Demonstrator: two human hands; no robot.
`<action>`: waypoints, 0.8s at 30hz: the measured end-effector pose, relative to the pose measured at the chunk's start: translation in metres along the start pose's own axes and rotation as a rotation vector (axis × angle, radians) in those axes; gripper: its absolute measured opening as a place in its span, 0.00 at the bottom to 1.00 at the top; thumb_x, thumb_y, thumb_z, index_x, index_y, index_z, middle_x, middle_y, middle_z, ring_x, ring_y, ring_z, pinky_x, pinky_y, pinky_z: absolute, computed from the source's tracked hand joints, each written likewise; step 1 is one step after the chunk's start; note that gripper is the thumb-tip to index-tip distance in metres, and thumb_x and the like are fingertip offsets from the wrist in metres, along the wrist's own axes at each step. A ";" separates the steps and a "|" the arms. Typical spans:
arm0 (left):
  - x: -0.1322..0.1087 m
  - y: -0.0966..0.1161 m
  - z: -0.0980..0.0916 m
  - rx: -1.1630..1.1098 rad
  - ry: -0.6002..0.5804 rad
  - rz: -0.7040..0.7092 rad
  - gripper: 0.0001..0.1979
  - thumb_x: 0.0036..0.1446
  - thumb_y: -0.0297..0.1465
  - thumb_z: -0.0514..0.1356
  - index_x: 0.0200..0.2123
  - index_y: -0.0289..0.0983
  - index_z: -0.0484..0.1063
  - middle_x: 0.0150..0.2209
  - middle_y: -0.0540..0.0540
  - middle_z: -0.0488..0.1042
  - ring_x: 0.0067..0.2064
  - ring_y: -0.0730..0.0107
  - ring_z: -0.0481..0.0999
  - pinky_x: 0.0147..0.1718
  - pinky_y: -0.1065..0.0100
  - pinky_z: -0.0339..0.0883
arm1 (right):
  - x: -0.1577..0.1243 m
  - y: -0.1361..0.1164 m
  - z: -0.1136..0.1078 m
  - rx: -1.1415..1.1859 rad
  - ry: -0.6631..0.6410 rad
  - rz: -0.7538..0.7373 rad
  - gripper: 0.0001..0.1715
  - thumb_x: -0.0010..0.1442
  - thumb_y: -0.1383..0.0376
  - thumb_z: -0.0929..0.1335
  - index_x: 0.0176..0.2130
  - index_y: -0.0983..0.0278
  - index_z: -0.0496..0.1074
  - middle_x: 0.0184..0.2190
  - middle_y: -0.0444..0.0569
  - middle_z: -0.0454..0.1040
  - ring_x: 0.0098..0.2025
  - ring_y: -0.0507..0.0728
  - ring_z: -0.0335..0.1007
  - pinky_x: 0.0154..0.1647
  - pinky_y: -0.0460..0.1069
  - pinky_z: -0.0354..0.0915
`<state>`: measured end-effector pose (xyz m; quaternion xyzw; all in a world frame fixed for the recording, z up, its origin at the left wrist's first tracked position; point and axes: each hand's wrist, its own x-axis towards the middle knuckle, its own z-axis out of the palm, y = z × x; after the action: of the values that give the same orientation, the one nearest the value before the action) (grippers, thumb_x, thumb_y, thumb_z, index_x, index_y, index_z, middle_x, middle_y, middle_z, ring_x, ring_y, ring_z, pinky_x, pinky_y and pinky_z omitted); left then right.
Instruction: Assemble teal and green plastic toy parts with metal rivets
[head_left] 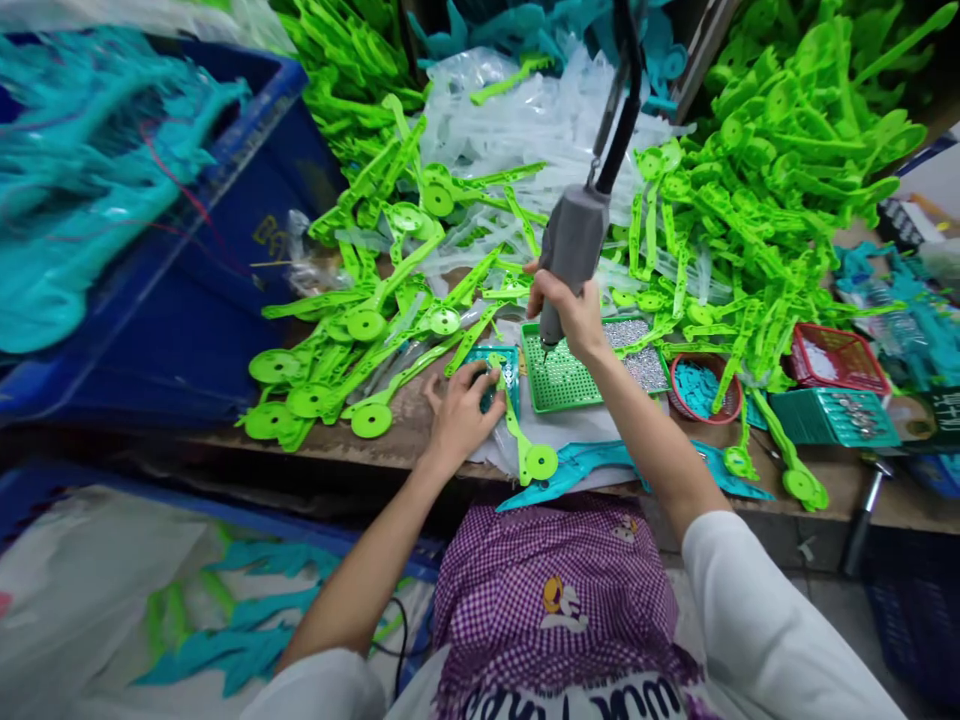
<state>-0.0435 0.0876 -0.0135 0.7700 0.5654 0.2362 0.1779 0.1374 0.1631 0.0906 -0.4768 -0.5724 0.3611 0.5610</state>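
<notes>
My right hand point(570, 305) is wrapped round a grey power screwdriver point(576, 235), which hangs from a black cord and points bit-down over a green perforated tray point(559, 385). My left hand point(463, 408) is lower and to the left, thumb and forefinger pinched at the upper end of a lime-green plastic arm point(538, 462) with a round disc at its near end. Beneath those fingers is a small teal tray point(510, 365) of small metal pieces, partly covered. A turquoise plastic piece point(577, 462) lies along the bench edge, just beside the disc.
Lime-green parts point(367, 325) are heaped at left, with another pile point(787, 150) at right. Translucent strips point(495, 120) lie behind. A blue bin point(247, 200) holds turquoise parts. A red round basket point(705, 390), a red basket point(840, 355) and a hammer point(866, 510) are at right.
</notes>
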 end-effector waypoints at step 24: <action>-0.001 0.003 -0.005 -0.010 -0.027 -0.011 0.14 0.63 0.36 0.55 0.48 0.43 0.75 0.54 0.40 0.74 0.60 0.48 0.68 0.62 0.38 0.42 | -0.016 0.035 0.012 0.092 0.126 0.042 0.27 0.52 0.39 0.67 0.28 0.60 0.67 0.14 0.36 0.61 0.16 0.49 0.61 0.20 0.47 0.62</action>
<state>-0.0441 0.0857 -0.0078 0.7692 0.5659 0.2276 0.1906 0.1293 0.1589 0.0515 -0.4840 -0.5088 0.3680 0.6095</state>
